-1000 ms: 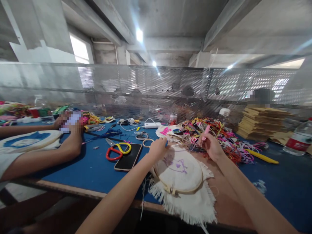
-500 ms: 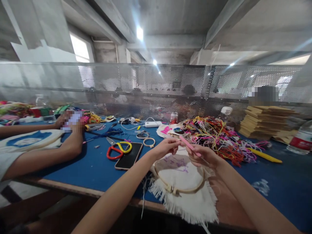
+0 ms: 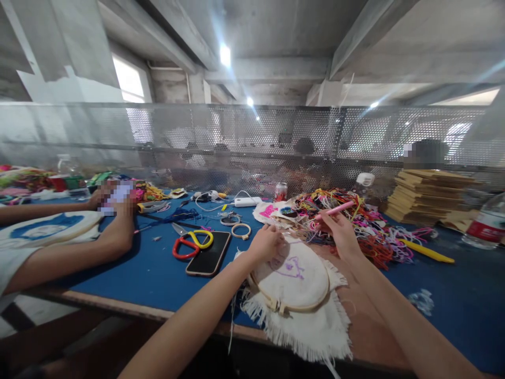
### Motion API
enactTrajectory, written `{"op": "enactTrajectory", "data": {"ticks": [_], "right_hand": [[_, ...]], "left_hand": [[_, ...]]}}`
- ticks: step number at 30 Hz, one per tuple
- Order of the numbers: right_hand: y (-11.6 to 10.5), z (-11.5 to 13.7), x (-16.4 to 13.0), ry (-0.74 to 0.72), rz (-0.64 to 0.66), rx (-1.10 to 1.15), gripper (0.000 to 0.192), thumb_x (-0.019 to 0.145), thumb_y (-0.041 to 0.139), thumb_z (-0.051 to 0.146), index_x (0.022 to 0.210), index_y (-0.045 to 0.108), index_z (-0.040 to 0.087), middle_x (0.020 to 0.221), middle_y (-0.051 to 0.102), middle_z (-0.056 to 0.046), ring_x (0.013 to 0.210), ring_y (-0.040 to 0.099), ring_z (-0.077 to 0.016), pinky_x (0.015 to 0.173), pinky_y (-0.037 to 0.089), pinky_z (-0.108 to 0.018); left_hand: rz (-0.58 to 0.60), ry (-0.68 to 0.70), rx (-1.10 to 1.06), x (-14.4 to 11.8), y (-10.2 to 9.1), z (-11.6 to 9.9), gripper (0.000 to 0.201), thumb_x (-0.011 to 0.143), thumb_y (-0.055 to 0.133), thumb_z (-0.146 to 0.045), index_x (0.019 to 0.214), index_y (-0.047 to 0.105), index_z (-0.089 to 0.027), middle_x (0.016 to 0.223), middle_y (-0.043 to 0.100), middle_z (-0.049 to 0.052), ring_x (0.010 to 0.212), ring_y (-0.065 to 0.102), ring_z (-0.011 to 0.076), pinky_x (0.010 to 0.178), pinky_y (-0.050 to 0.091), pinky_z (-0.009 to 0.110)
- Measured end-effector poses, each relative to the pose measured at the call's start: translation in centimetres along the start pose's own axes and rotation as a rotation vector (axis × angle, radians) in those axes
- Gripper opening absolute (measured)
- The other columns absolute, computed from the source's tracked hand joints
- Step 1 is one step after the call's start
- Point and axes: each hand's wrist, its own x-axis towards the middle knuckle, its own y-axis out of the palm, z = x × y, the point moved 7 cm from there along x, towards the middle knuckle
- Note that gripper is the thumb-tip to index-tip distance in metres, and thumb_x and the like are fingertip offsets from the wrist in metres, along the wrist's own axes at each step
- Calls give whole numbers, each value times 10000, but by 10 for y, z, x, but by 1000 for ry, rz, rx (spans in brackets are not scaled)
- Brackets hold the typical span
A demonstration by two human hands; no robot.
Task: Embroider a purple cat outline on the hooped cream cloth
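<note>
right hand (image 3: 342,231) clamped pink punch needle (image 3: 334,210), left hand (image 3: 267,243) pinched hoop (image 3: 294,279) rim at 10 o'clock; thread likely could snag.

Blue table (image 3: 150,273), embroidery hoop (image 3: 294,284), phone (image 3: 208,253), scissors (image 3: 191,243), thread pile (image 3: 355,223)

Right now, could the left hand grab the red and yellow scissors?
Probably yes. The left hand rests on the hoop, and the scissors lie nearby on the phone, with only bare blue table between.

No legible text on anything
</note>
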Motion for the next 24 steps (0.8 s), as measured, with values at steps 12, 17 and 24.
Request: {"op": "enactTrajectory", "data": {"ticks": [12, 17, 24], "right_hand": [[-24, 22, 9, -340, -125, -1098, 342, 836, 360, 446, 733, 545, 177, 715, 613, -96, 669, 549, -219, 613, 361, -301], [-49, 32, 16, -242, -220, -1028, 337, 816, 385, 452, 739, 563, 177, 722, 627, -82, 659, 551, -205, 600, 352, -283], [-34, 5, 13, 23, 343, -1134, 292, 745, 502, 451, 709, 632, 192, 655, 641, -36, 588, 548, -172, 534, 332, -254]], "left_hand": [[-139, -124, -58, 4, -8, 17, 80, 772, 496, -123, 728, 549, -165, 817, 597, 61, 842, 523, 198, 765, 386, 311], [-474, -411, -564, 3, -27, 57, 107, 824, 428, -129, 736, 446, -188, 602, 554, -2, 619, 530, 149, 661, 400, 277], [-723, -648, -926, -5, -29, 91, 140, 819, 390, -123, 705, 354, -196, 490, 476, -67, 437, 485, 87, 474, 375, 191]]}}
